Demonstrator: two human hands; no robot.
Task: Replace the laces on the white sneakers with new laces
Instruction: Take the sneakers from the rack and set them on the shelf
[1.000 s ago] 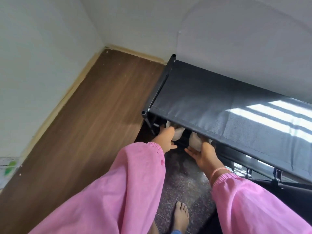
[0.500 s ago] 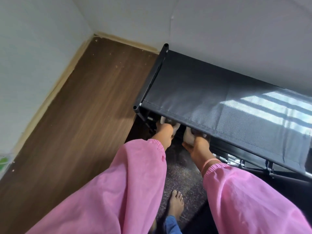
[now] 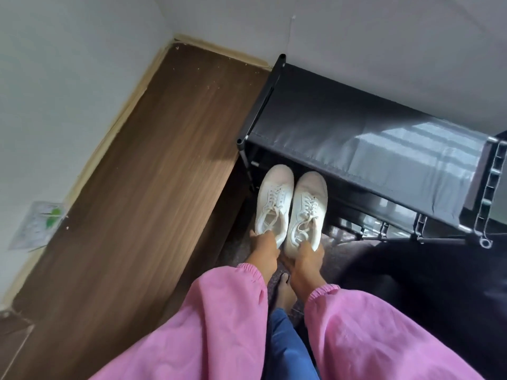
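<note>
Mid-frame, my left hand [image 3: 264, 249] grips the left sneaker [image 3: 273, 204] by its heel; my right hand [image 3: 307, 257] grips the right sneaker [image 3: 307, 212]; both laced, side by side, just before the rack [image 3: 356, 127].

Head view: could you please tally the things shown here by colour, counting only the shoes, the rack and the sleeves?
White: 2, the left sneaker and the right sneaker
Black: 1, the shoe rack
Pink: 2, the left sleeve and the right sleeve
Total: 5
</note>
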